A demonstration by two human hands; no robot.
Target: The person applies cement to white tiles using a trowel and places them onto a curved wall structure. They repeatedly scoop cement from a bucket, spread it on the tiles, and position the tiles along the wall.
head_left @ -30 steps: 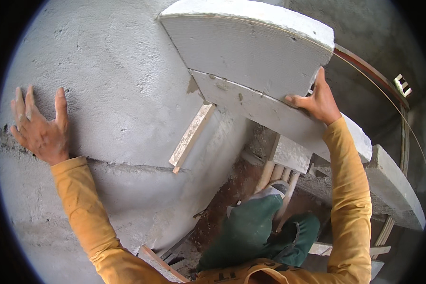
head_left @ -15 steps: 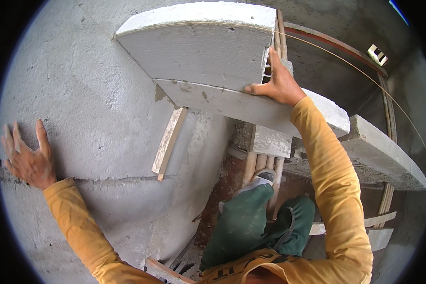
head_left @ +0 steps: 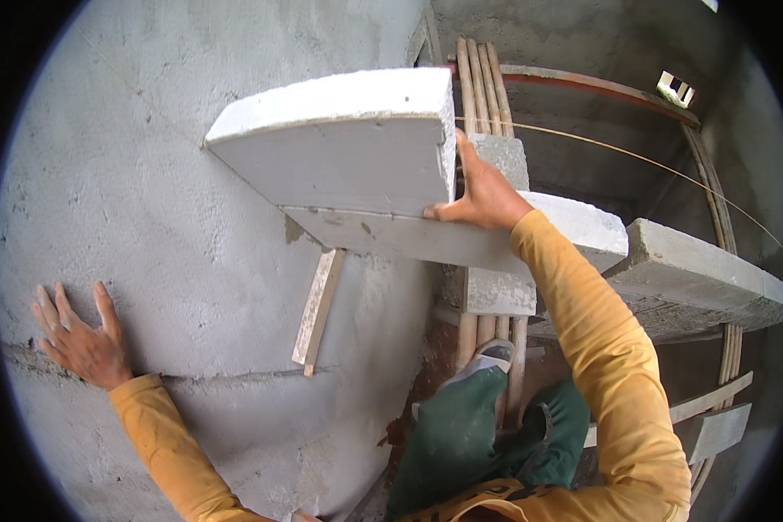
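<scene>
Upper concrete block (head_left: 339,161), pale grey with a whiter top, sits on the lower concrete block (head_left: 391,237), one end against the plastered wall (head_left: 174,209); from where I stand, that end looks to be touching it. Its long axis runs outward from the wall, across the front of the person's body, and the free end is the one farthest from the wall.

At that free end is the right hand (head_left: 487,196), so the block lies to the left of the grip, between it and the wall. The thumb presses the front face low down, close to the joint with the lower block, while the index finger reaches up the end face. The other fingers are hidden, so I cannot tell whether they clamp the block or only steady it.

The left hand (head_left: 85,341) holds nothing: fingers spread, it rests on the wall itself, well apart from the block. The right is plainly the nearer hand.

A short timber batten (head_left: 319,309) leans at a tilt by the wall, its top just under the lower block. Farther out from the wall, a row of wooden poles (head_left: 484,91) passes behind the block, a thin string (head_left: 600,143) stretches beyond the free end, and another concrete slab (head_left: 713,252) lies farthest off.
</scene>
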